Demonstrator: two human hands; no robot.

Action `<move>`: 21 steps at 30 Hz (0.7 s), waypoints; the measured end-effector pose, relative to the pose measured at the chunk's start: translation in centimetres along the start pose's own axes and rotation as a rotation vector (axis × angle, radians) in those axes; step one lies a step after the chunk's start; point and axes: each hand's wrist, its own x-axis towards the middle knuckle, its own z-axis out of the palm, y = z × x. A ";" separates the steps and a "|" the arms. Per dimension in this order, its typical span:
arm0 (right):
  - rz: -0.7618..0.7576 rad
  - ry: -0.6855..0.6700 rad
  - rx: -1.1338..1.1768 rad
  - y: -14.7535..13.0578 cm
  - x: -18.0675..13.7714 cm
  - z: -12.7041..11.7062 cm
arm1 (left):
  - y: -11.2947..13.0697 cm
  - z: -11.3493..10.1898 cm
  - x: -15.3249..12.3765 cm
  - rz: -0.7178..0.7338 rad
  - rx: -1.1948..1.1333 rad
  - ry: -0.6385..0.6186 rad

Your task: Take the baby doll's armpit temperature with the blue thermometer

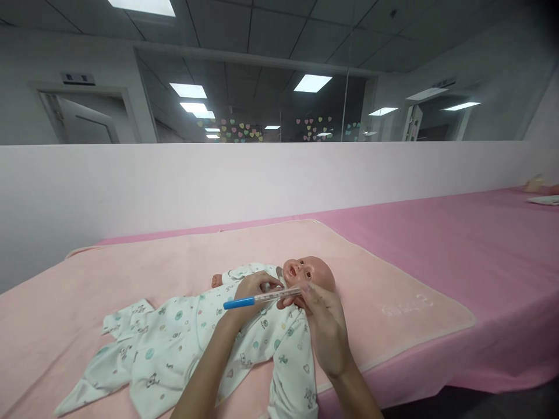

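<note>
A baby doll (321,272) lies on its back, its head to the right, dressed in white printed baby clothes (170,331). In my right hand (325,326) is a glass thermometer (275,295) with a blue end, pinched near its clear right end beside the doll's chin. The blue end points left, over my left wrist. My left hand (255,291) rests on the doll's chest, its fingers bent and closed on the clothes at the collar. Part of the fingertips is hidden behind the thermometer and fabric.
Beneath the doll a peach blanket (406,285) is spread over a pink table cover (454,233). A low white wall (244,183) with glass above runs along the back. Pale items (544,199) lie at the far right edge.
</note>
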 end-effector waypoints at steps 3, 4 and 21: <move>0.037 0.057 -0.064 1.1 -0.9 -2.0 | 0.1 0.1 0.1 -0.043 -0.015 0.028; 0.055 0.097 -0.090 1.7 -1.3 -3.2 | 0.0 0.2 0.1 -0.060 -0.041 0.036; 0.665 -0.038 -0.888 4.1 -0.2 -17.5 | -0.4 -0.1 0.3 -0.163 -0.307 0.044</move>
